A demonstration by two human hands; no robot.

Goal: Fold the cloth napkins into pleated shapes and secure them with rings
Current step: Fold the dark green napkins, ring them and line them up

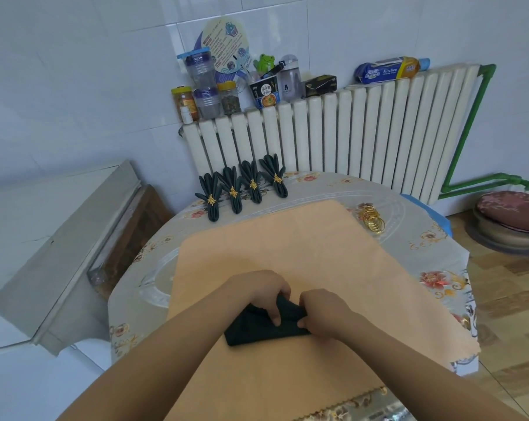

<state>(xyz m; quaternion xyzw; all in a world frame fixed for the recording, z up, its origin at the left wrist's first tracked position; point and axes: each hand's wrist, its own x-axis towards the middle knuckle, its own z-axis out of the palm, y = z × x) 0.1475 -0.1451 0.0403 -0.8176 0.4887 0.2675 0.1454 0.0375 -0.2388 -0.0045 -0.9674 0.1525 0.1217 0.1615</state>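
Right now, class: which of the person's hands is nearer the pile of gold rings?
Right. The right hand lies on the rings' side of the dark napkin; the left hand is farther left.
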